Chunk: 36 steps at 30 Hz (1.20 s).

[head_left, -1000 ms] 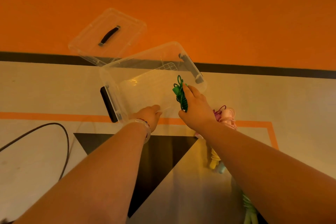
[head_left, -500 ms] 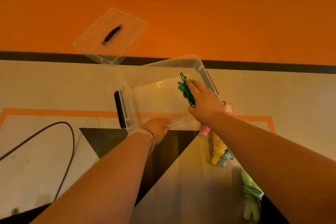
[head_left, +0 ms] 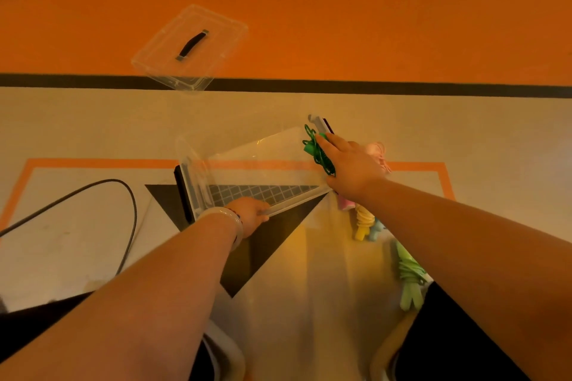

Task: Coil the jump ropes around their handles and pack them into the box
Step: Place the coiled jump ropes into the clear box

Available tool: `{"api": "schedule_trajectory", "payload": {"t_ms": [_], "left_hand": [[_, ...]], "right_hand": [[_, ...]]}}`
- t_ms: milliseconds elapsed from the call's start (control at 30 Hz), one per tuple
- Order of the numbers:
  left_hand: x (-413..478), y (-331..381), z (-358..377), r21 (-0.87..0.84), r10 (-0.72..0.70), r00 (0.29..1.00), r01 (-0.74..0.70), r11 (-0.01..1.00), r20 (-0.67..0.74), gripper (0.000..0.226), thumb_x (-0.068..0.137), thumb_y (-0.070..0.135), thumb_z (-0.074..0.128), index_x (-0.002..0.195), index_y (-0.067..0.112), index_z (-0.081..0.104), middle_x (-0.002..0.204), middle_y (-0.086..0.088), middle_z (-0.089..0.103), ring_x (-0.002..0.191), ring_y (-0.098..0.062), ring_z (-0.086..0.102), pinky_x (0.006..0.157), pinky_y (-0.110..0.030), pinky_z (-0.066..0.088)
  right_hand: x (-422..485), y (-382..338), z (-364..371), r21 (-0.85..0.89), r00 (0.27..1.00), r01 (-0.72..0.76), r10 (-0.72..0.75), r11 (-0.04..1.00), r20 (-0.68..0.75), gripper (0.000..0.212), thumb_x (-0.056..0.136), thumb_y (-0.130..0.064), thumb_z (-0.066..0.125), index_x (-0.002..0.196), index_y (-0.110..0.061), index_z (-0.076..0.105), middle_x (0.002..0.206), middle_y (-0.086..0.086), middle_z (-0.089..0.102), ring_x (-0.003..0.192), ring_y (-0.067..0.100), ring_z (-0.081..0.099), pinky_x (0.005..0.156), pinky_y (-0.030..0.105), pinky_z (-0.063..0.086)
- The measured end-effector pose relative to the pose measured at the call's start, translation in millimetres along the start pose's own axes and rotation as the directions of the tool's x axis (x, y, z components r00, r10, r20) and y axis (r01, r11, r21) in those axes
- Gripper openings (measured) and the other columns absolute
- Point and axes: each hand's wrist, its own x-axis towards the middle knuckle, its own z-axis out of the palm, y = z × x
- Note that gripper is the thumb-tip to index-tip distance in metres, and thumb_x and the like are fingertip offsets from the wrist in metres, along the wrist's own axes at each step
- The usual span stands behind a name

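Steadies clear rectangular plastic box point(head_left: 253, 170) with left hand point(head_left: 250, 215), fingers curled round the near rim at 6 o'clock; judged a brace against sliding on the smooth floor point(head_left: 464, 120). Holds dark green coiled jump rope point(head_left: 317, 151) in right hand point(head_left: 349, 164) at the box's 2 o'clock corner, just inside the rim; judged mid-placement, contact with the box bottom not discernible.

Box walls thin, glossy, transparent; base grid-moulded; black side latches point(head_left: 182, 195) at both ends. Rope a thin springy cord, wound tightly round its handles, loops standing proud.

Notes clear flat lid with black strap handle point(head_left: 190, 46) well apart at 11 o'clock, set aside, leaving the opening free. Finds pink coiled rope point(head_left: 378, 150), yellow coiled rope point(head_left: 363, 219) and pale green coiled rope point(head_left: 408, 280) at 3 to 5 o'clock beside the right forearm, judged within easy reach for packing.
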Motion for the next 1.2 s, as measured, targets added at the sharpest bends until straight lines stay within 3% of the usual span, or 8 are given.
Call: {"api": "schedule_trajectory", "payload": {"t_ms": [267,400,467,533,700,867,1067,1200], "left_hand": [[-24.0,-1.7,13.9,0.116,0.035,0.997,-0.043,0.992,0.065,0.039,0.101,0.025,0.045,0.140,0.021,0.048,0.144,-0.005,0.048,0.130,-0.026,0.045,0.107,-0.036,0.035],[-19.3,0.0,6.6,0.125,0.032,0.994,-0.045,0.991,0.107,0.043,0.099,0.042,0.046,0.139,0.028,0.050,0.142,0.001,0.049,0.126,-0.022,0.048,0.101,-0.033,0.038],[-14.9,2.6,-6.5,0.083,0.032,0.993,-0.041,0.996,0.112,0.048,0.098,0.049,0.043,0.141,0.030,0.046,0.149,0.004,0.042,0.134,-0.023,0.041,0.109,-0.037,0.032],[-7.0,5.6,-26.0,0.041,0.037,0.999,-0.038,0.998,0.034,0.042,0.100,0.039,0.041,0.139,0.027,0.049,0.149,0.003,0.042,0.135,-0.022,0.041,0.112,-0.038,0.031],[13.5,5.9,-74.4,0.032,0.013,0.991,-0.009,0.999,-0.136,0.030,0.099,0.020,0.040,0.114,0.016,0.065,0.118,-0.005,0.059,0.108,-0.023,0.056,0.092,-0.032,0.043],[35.3,5.6,-91.5,-0.057,-0.058,0.963,0.044,0.997,-0.263,0.039,0.101,0.022,0.039,0.139,0.016,0.049,0.142,-0.008,0.049,0.127,-0.028,0.047,0.102,-0.034,0.038],[60.1,16.7,-90.3,-0.087,-0.089,0.969,0.070,0.994,-0.232,0.040,0.101,0.018,0.038,0.139,0.014,0.046,0.143,-0.010,0.046,0.128,-0.028,0.046,0.103,-0.035,0.037],[73.6,18.7,-95.1,-0.024,-0.072,0.970,0.069,0.997,-0.232,0.044,0.101,0.019,0.037,0.145,0.018,0.039,0.147,-0.009,0.040,0.132,-0.030,0.042,0.106,-0.038,0.037]], "right_hand": [[-18.2,-8.4,14.9,-0.061,0.994,0.077,-0.073,0.995,0.076,0.082,0.091,-0.016,0.057,0.154,-0.029,0.006,0.160,-0.003,0.012,0.137,0.030,0.029,0.102,0.047,0.044],[-18.6,-9.4,20.9,-0.103,0.991,0.086,-0.075,0.991,0.113,0.082,0.091,-0.018,0.057,0.154,-0.030,0.004,0.160,-0.004,0.011,0.137,0.028,0.029,0.095,0.044,0.050],[-13.9,-9.3,22.3,-0.103,0.991,0.078,-0.066,0.992,0.120,0.082,0.091,-0.018,0.057,0.154,-0.030,0.004,0.160,-0.004,0.011,0.137,0.028,0.029,0.094,0.044,0.050],[-6.9,-9.0,23.4,-0.084,0.992,0.057,-0.047,0.995,0.120,0.081,0.091,-0.017,0.056,0.154,-0.029,0.005,0.160,-0.004,0.011,0.136,0.028,0.030,0.095,0.043,0.049],[13.8,-4.3,27.2,-0.075,0.988,0.014,-0.003,0.997,0.152,0.079,0.092,-0.016,0.054,0.154,-0.029,0.005,0.160,-0.004,0.011,0.135,0.029,0.030,0.098,0.044,0.046],[33.0,-1.0,32.5,-0.112,0.984,0.008,0.013,0.994,0.179,0.079,0.092,-0.013,0.051,0.153,-0.030,0.005,0.160,-0.005,0.011,0.135,0.028,0.030,0.096,0.042,0.048],[55.0,-8.2,43.4,-0.236,0.982,0.063,-0.018,0.970,0.188,0.079,0.092,-0.017,0.053,0.154,-0.027,0.004,0.159,-0.002,0.012,0.131,0.031,0.031,0.101,0.039,0.036],[65.7,-9.2,48.5,-0.223,0.979,0.068,-0.022,0.972,0.204,0.080,0.092,-0.013,0.053,0.154,-0.026,0.003,0.160,-0.001,0.009,0.132,0.031,0.029,0.103,0.038,0.034]]}}
